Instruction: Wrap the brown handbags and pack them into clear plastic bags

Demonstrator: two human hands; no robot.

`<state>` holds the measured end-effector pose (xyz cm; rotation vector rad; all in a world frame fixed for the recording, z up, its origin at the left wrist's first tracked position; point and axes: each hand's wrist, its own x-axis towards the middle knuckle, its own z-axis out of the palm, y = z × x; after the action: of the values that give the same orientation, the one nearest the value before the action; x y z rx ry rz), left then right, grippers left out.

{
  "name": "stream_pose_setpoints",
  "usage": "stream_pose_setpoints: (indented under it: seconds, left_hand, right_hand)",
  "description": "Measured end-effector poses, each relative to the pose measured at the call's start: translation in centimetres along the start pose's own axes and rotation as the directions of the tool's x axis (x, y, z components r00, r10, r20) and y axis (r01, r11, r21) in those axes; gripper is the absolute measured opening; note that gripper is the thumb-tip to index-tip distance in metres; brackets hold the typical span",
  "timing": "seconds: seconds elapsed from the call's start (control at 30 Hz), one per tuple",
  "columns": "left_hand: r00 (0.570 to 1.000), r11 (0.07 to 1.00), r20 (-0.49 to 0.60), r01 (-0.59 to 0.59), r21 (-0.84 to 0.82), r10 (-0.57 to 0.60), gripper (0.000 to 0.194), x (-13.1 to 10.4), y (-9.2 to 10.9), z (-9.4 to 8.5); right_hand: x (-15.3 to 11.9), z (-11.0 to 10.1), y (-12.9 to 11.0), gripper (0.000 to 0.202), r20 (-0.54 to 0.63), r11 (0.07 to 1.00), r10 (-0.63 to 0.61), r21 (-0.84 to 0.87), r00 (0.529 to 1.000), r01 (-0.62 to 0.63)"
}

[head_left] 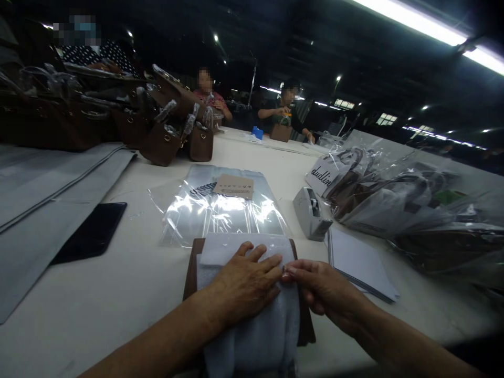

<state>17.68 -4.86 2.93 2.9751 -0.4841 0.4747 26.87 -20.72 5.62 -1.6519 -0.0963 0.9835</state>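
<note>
In front of me lies a brown bag (pixel 190 270), with a white foam wrapping sheet (pixel 252 341) laid over it. My left hand (pixel 246 281) rests flat on the sheet, its fingers apart and pressing down. At the sheet's right edge, my right hand (pixel 318 283) pinches with thumb and forefinger; whatever is between the fingertips is too small to make out. Just beyond the bag are clear plastic bags (pixel 228 218) with a brown printed card (pixel 235 186) on top. A tape dispenser (pixel 312 214) stands to the right of them.
Brown handbags (pixel 165 142) are piled at the back left, near large grey-white sheets (pixel 59 189) and a dark flat panel (pixel 94 231). White paper (pixel 362 262) and plastic-wrapped bags (pixel 409 205) lie on the right. Several people work across the table (pixel 157 294).
</note>
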Motion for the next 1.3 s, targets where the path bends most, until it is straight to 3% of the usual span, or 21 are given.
stream_pose_setpoints:
  seconds: [0.17, 0.33, 0.5, 0.6, 0.73, 0.83, 0.93, 1.0, 1.07, 1.13, 1.17, 1.23, 1.3]
  left_hand:
    - [1.0, 1.0, 0.018, 0.007, -0.012, -0.007, 0.028, 0.1, 0.0, -0.1]
    - [0.999, 0.999, 0.042, 0.008, -0.039, -0.007, 0.033, 0.1, 0.2, -0.1]
    - [0.995, 0.998, 0.103, 0.016, -0.064, -0.009, 0.034, 0.1, 0.2, -0.3]
    - [0.991, 0.997, 0.131, 0.016, -0.069, -0.007, 0.034, 0.2, 0.1, -0.5]
    - [0.986, 0.996, 0.164, 0.004, -0.086, 0.01, 0.032, 0.4, -0.1, -0.8]
    - [0.984, 0.994, 0.173, -0.016, -0.113, 0.035, 0.033, 0.3, -0.3, -1.1]
    - [0.984, 0.991, 0.17, -0.032, -0.127, 0.053, 0.036, 0.1, -0.3, -1.3]
    - [0.987, 0.992, 0.149, -0.047, -0.114, 0.064, 0.038, -0.1, 0.0, -1.3]
    - [0.993, 0.995, 0.098, -0.063, -0.081, 0.071, 0.037, -0.3, 0.3, -1.2]
    - [0.997, 0.997, 0.026, -0.072, -0.034, 0.073, 0.033, -0.6, 0.6, -1.1]
    - [0.997, 0.997, -0.018, -0.077, -0.008, 0.077, 0.031, -0.8, 0.8, -1.1]
    - [0.99, 0.996, -0.118, -0.073, 0.045, 0.078, 0.024, -1.7, 1.3, -1.1]
    - [0.965, 0.995, -0.256, -0.041, 0.088, 0.063, 0.018, -3.1, 1.9, -1.2]
  right_hand:
    - [-0.6, 0.2, 0.3, 0.048, -0.102, 0.997, 0.002, 0.083, 0.995, 0.006]
    - [-0.9, 0.2, 1.7, 0.039, -0.08, 0.977, 0.03, 0.213, 0.996, -0.012]
    - [-2.3, -0.2, 2.2, 0.026, -0.087, 0.89, 0.166, 0.442, 0.982, -0.112]
    - [-2.9, -0.6, 2.3, 0.021, -0.007, 0.843, 0.265, 0.488, 0.964, -0.228]
    - [-4.5, -1.5, 3.5, 0.034, 0.159, 0.887, 0.316, 0.3, 0.935, -0.351]
    - [-5.6, -2.6, 4.6, 0.047, 0.12, 0.954, 0.208, 0.196, 0.971, -0.229]
    - [-5.3, -3.3, 4.4, 0.038, -0.006, 0.986, -0.059, 0.154, 0.998, 0.059]
    - [-3.9, -2.6, 3.0, 0.033, -0.018, 0.944, -0.307, 0.121, 0.952, 0.307]
    - [-1.9, -0.7, 1.1, 0.035, 0.065, 0.857, -0.503, 0.169, 0.862, 0.487]
    - [0.1, 2.2, -0.6, 0.04, 0.2, 0.81, -0.576, 0.268, 0.792, 0.522]
    - [0.9, 3.7, -1.3, 0.044, 0.262, 0.817, -0.567, 0.305, 0.781, 0.49]
    - [2.0, 6.0, -1.9, 0.052, 0.356, 0.864, -0.49, 0.316, 0.796, 0.391]
    - [2.5, 7.1, -1.8, 0.058, 0.398, 0.904, -0.417, 0.278, 0.817, 0.325]
